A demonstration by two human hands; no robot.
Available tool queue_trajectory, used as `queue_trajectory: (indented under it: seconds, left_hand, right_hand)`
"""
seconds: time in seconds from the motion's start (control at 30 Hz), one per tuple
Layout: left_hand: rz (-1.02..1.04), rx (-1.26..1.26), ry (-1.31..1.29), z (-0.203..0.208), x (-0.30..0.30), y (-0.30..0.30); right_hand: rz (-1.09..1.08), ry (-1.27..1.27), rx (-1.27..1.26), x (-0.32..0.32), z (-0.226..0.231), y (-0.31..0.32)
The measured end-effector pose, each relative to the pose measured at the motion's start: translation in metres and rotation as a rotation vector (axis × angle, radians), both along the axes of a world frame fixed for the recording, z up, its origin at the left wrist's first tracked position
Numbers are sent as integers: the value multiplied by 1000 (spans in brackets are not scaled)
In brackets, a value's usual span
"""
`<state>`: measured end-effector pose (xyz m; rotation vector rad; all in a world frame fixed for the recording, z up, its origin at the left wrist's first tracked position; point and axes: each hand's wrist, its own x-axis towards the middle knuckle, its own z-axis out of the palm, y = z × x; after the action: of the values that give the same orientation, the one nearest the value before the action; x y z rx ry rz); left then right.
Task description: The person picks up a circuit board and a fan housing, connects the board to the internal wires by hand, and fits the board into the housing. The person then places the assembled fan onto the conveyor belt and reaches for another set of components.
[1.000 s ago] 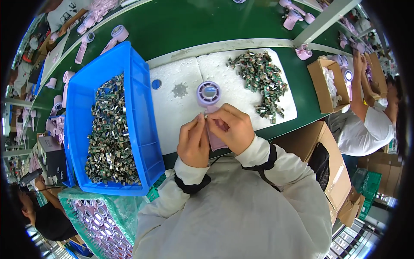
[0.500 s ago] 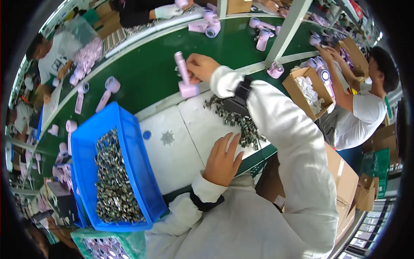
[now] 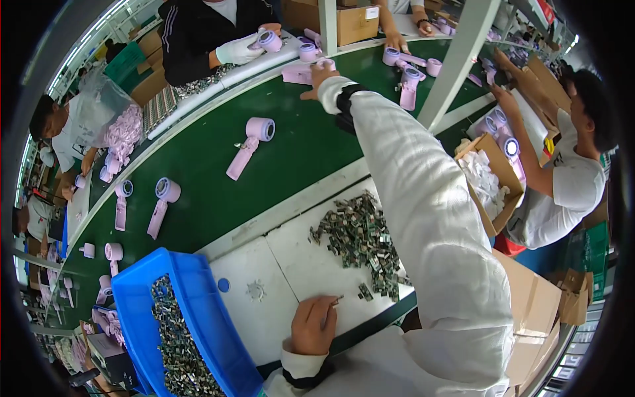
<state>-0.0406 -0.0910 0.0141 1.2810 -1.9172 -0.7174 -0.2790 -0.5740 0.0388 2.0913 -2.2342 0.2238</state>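
My right hand (image 3: 324,78) reaches far across the green belt (image 3: 205,175), fingers over the round head of a pink hand-held fan (image 3: 297,74). Its thumb stands apart, and the fingertips are partly hidden. Another pink fan (image 3: 245,155) lies by itself on the belt, nearer to me. Low over the near edge of the white board (image 3: 264,264), my left hand (image 3: 313,325) is closed in a pinch, with a small circuit board (image 3: 340,298) at its fingertips. Beyond it lies a loose pile of small circuit boards (image 3: 354,235).
A blue bin (image 3: 208,311) of small boards stands at the left. More pink fans (image 3: 165,192) lie along the belt. A grey post (image 3: 460,63) rises at the right, near a co-worker (image 3: 559,165) and a cardboard box (image 3: 506,175). Another person's gloved hand (image 3: 239,50) holds a fan across the belt.
My right hand has let go of a pink fan, which now lies on the belt, and has stretched farther away. My left hand has gone from spread fingers to a pinch on a small circuit board.
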Motion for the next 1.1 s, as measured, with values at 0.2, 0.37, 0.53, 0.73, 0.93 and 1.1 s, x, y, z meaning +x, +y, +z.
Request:
queue_trajectory:
  seconds: [0.2,0.37,0.53,0.73,0.93,1.1]
  left_hand:
    - [85,229,65,8,-2,-4]
    - [106,245,86,13,-3,-11]
    - [133,230,85,12,-5,-7]
    - [157,236,114,8,-7,-7]
    - [158,161,208,-3,-4,-6]
    - [246,-106,265,9,7,5]
  right_hand:
    - [-160,-324,61,-55,-25,-47]
    - [-99,-480,-56,-52,-40,-45]
    - [135,-532,-56,-22,-33,-35]
    - [722,-844,97,84,9,-20]
    - [613,-695,45,89,84,42]
    - [825,-777,345,57,100,181]
